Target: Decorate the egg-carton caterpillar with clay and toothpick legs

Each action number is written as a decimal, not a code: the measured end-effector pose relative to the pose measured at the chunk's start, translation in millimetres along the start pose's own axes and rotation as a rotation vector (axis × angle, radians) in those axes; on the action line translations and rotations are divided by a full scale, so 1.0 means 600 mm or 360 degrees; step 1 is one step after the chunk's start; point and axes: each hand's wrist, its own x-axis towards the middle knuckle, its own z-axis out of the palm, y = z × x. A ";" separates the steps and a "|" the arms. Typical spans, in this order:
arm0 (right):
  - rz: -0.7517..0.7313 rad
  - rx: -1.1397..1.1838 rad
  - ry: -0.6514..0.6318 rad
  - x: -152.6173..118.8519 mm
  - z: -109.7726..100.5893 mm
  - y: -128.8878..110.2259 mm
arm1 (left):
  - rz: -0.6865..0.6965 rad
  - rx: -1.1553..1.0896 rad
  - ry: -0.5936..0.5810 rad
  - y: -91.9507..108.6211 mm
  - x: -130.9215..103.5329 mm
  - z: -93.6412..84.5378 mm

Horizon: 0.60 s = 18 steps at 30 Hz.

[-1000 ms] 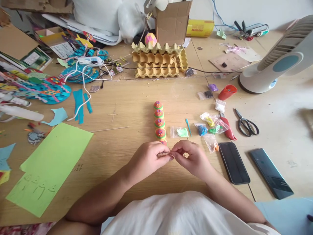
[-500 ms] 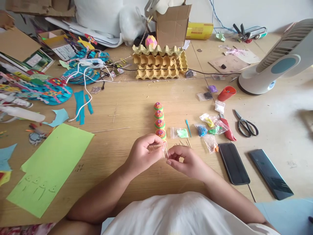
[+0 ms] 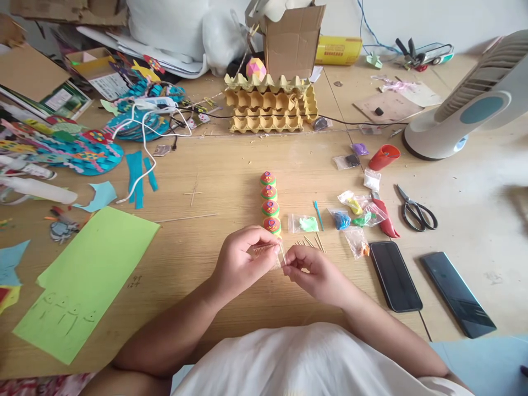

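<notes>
My left hand [image 3: 243, 264] is closed, thumb against fingers, on a comb-like row of toothpicks [image 3: 264, 251] partly hidden by the palm. Close beside it, my right hand [image 3: 311, 272] pinches the lower end of a single toothpick [image 3: 282, 253] standing at the row's right end. Just beyond my left hand runs a line of small dome-shaped pieces [image 3: 270, 208] in red, green and yellow with blue details; the nearest one is partly covered by my fingers. Several loose toothpicks [image 3: 309, 242] lie behind my right hand, near a bag of pale green clay [image 3: 308, 223].
To the right are bags of coloured clay [image 3: 341, 220], scissors [image 3: 416, 214], a red cup [image 3: 384, 158] and two phones [image 3: 396, 278]. A fan [image 3: 462, 104] stands at the far right. Egg cartons [image 3: 266, 104] sit at the back. Green paper [image 3: 94, 269] lies left.
Both hands stay almost in place. My right fingers have shifted very slightly at the toothpick, and the whole view has moved a little.
</notes>
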 end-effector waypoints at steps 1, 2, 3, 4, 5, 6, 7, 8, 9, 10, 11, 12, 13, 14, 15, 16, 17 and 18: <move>0.0008 0.0014 0.0006 0.000 0.000 0.002 | 0.0000 -0.0010 0.0002 0.000 0.000 0.000; 0.0011 0.0023 0.0014 0.000 0.001 0.003 | -0.0006 -0.0011 0.0003 -0.001 -0.001 0.001; 0.0009 0.0025 0.0025 0.000 0.001 0.004 | -0.0007 -0.0007 0.0011 -0.001 -0.002 0.002; 0.0004 0.0020 0.0035 0.000 0.001 0.005 | 0.0003 0.0006 0.0025 -0.001 -0.002 0.003; -0.0004 0.0014 0.0045 0.000 0.001 0.005 | 0.0036 0.0031 0.0043 -0.001 -0.003 0.003; -0.0013 0.0009 0.0052 0.000 0.002 0.004 | 0.0082 0.0074 0.0053 -0.001 -0.003 0.003; -0.0022 0.0004 0.0055 0.000 0.002 0.004 | 0.0137 0.0127 0.0056 -0.001 -0.004 0.003; -0.0034 -0.0001 0.0056 -0.001 0.002 0.002 | 0.0190 0.0185 0.0054 0.000 -0.004 0.003; -0.0048 -0.0009 0.0059 -0.001 0.003 0.002 | 0.0226 0.0237 0.0051 0.001 -0.004 0.002; -0.0063 -0.0018 0.0063 -0.001 0.003 0.001 | 0.0235 0.0270 0.0053 0.001 -0.004 0.002; -0.0075 -0.0031 0.0070 -0.001 0.003 0.001 | 0.0216 0.0274 0.0062 0.001 -0.003 0.001; -0.0087 -0.0045 0.0078 -0.001 0.004 0.001 | 0.0173 0.0249 0.0072 0.001 -0.003 0.001; -0.0096 -0.0058 0.0089 -0.001 0.005 0.002 | 0.0115 0.0204 0.0079 0.000 -0.003 0.001; -0.0099 -0.0068 0.0097 0.000 0.005 0.003 | 0.0044 0.0145 0.0075 -0.001 -0.003 0.001; -0.0102 -0.0077 0.0105 0.000 0.006 0.004 | -0.0028 0.0077 0.0060 -0.002 -0.003 0.000; -0.0106 -0.0085 0.0115 0.000 0.007 0.005 | -0.0096 0.0008 0.0039 -0.003 -0.003 0.000; -0.0111 -0.0094 0.0127 0.001 0.008 0.006 | -0.0152 -0.0055 0.0014 -0.005 -0.003 -0.001; -0.0118 -0.0106 0.0141 0.001 0.009 0.007 | -0.0194 -0.0107 -0.0013 -0.006 -0.003 -0.001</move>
